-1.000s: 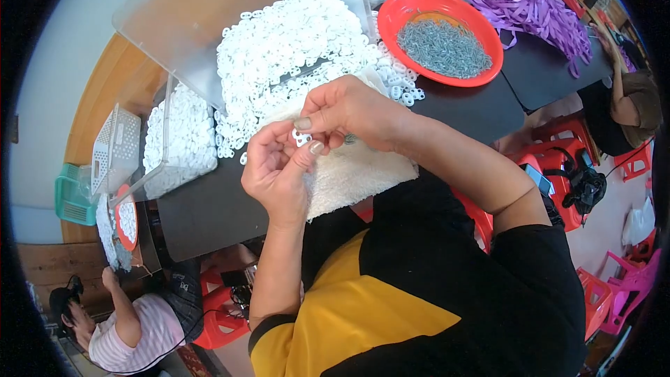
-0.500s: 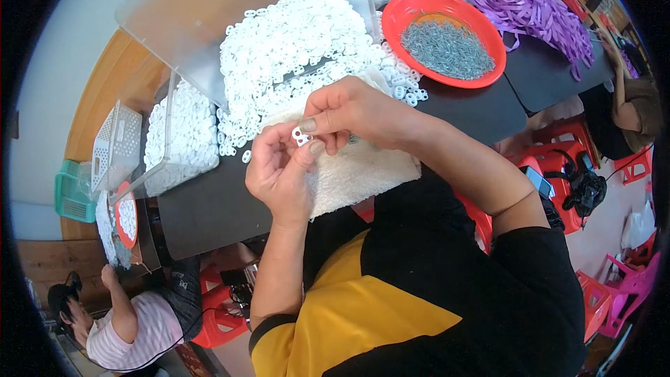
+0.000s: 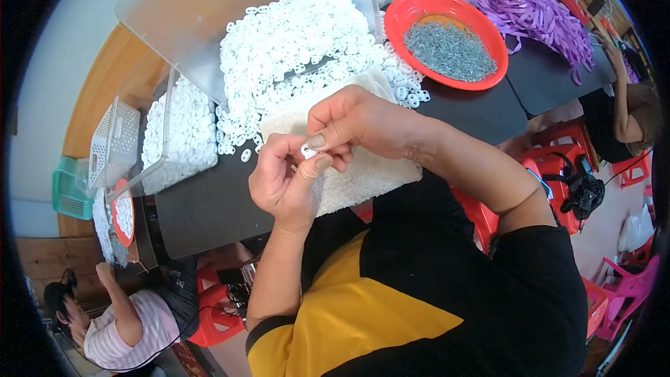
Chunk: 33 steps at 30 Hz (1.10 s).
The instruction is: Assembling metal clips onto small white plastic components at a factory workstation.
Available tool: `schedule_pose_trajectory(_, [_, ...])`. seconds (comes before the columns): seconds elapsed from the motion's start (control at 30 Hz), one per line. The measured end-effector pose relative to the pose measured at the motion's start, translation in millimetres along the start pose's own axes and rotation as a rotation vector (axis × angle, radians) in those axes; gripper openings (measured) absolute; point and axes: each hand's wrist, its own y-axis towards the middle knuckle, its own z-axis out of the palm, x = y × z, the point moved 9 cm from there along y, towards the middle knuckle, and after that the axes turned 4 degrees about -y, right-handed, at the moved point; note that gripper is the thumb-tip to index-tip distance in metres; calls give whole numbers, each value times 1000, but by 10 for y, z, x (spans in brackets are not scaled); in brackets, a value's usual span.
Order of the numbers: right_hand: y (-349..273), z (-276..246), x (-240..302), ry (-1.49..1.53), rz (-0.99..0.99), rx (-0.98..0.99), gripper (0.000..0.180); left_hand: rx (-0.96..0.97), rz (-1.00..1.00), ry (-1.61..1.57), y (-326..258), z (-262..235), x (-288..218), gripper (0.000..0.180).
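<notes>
Over the cream towel point(image 3: 370, 178), my left hand point(image 3: 283, 180) pinches a small white plastic piece point(image 3: 306, 153) with holes in it between thumb and fingers. My right hand point(image 3: 345, 122) meets it there, thumb and fingertips closed on the piece's upper end. Fingers cover most of the piece, so anything tiny in the right fingertips is hidden. Just beyond the hands lies a big heap of similar white two-holed pieces point(image 3: 293, 38), spilling from a clear plastic bin point(image 3: 181, 0) laid on its side.
Grey metal pins point(image 3: 450, 50) fill part of a red bowl point(image 3: 500, 63) at right. Purple straps point(image 3: 530, 7) lie beyond it. At left stand a clear box point(image 3: 166, 126) of white pieces and a white basket point(image 3: 115, 141). A co-worker point(image 3: 132, 324) sits at lower left, another point(image 3: 631, 115) at right.
Both hands have shifted slightly right and down, together. The right fingers now cover more of the white piece, which shows less between the fingertips.
</notes>
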Motion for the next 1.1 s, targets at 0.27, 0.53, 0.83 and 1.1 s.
schedule_pose_trajectory(0.27, [13,30,29,38,-12,22,17,0,16,-34,19,-13,27,26])
schedule_pose_trajectory(0.53, [1,-191,124,-154,-54,-163,16,-73,-195,-124,46,-17,178,24])
schedule_pose_trajectory(0.83, [-1,-230,161,-148,-121,-280,12,-98,-283,-190,48,-61,294,7])
schedule_pose_trajectory(1.1, [-106,-218,315,-477,-256,-404,18,-96,-338,-218,-18,-78,343,7])
